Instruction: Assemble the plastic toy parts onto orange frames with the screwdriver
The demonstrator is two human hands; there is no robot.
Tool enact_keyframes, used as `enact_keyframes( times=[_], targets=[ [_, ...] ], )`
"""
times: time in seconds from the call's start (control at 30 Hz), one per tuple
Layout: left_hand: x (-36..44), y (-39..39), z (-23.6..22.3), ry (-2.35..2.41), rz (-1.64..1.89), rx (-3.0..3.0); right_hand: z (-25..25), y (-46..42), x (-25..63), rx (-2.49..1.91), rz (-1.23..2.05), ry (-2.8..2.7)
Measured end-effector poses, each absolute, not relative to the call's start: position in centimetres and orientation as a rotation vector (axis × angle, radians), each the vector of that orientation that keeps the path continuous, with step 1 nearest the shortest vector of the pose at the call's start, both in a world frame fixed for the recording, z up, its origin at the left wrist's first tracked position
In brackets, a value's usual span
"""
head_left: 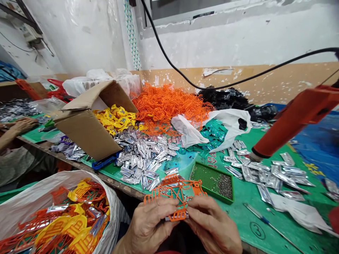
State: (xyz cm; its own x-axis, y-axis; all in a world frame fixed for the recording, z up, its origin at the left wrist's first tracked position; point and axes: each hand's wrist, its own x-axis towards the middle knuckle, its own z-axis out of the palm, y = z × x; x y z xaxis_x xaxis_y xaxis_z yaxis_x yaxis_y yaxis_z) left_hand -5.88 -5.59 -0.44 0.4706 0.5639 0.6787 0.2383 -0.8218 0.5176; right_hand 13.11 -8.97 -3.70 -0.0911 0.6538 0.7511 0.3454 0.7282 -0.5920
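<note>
Both hands grip one orange openwork plastic frame (177,192) low in the middle of the head view, above the table's near edge. My left hand (150,222) is closed on its left and lower part. My right hand (212,222) has its fingers pinched at the lower right of the same frame. A small silvery piece shows at the frame's bottom edge between the hands, partly hidden by the fingers. Just beyond the frame is a green plastic tray (203,178) with small screws (225,185) heaped at its right end.
Silvery parts (144,155) cover the table's middle, and others lie right. Behind are orange frames (169,102), yellow pieces (116,118) by a cardboard box (87,132), and teal pieces (214,130). A red power screwdriver (291,121) hangs right. A full sack (112,197) stands left; a co-worker's hand (25,125) is beyond.
</note>
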Motion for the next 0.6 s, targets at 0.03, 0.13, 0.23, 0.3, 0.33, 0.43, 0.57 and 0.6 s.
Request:
enact_keyframes(
  times=[0.03, 0.13, 0.23, 0.3, 0.33, 0.43, 0.57, 0.6],
  targets=[
    [-5.9, -5.6, -0.4, 0.671, 1.286, 2.384, -4.0, -9.0, 13.1, -0.817, 0.304, -1.695],
    [-6.0, -5.6, -0.6, 0.65, 1.288, 2.419, -5.1, -9.2, 13.0, -0.825, 0.297, -1.657],
    [-6.0, -5.5, -0.8, 0.617, 1.305, 2.441, -5.7, -9.3, 12.8, -0.821, 0.304, -1.619],
    [-6.0, -5.4, -1.0, 0.596, 1.312, 2.449, -5.6, -9.4, 12.7, -0.866, 0.32, -1.607],
    [-6.0, -5.3, -1.1, 0.589, 1.309, 2.454, -5.5, -9.4, 12.6, -0.881, 0.317, -1.606],
    [-6.2, -5.3, -1.3, 0.595, 1.281, 2.48, -4.8, -9.4, 12.6, -0.867, 0.243, -1.641],
    [-6.5, -5.3, -1.5, 0.617, 1.259, 2.497, -4.3, -9.0, 12.6, -0.807, 0.118, -1.673],
    [-6.6, -5.3, -1.5, 0.617, 1.258, 2.499, -4.3, -8.9, 12.6, -0.798, 0.108, -1.676]
  ],
)
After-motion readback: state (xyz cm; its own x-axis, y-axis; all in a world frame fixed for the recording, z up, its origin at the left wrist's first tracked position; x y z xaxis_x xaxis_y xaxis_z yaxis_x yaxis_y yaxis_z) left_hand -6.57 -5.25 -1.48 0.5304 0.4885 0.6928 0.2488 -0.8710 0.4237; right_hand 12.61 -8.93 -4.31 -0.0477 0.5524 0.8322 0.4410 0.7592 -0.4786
